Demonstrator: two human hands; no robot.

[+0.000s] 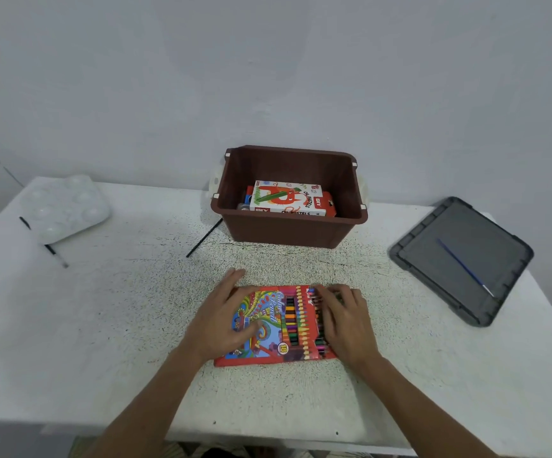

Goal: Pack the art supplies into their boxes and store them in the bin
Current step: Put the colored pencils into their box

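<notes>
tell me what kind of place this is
Probably a plain craft table in a home or classroom: a white paint palette, a colour pencil box and a brown bin holding an oil pastels box.

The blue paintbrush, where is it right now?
In the head view, the blue paintbrush lies on the grey lid at the right side of the table, to the right of the brown bin.
</notes>
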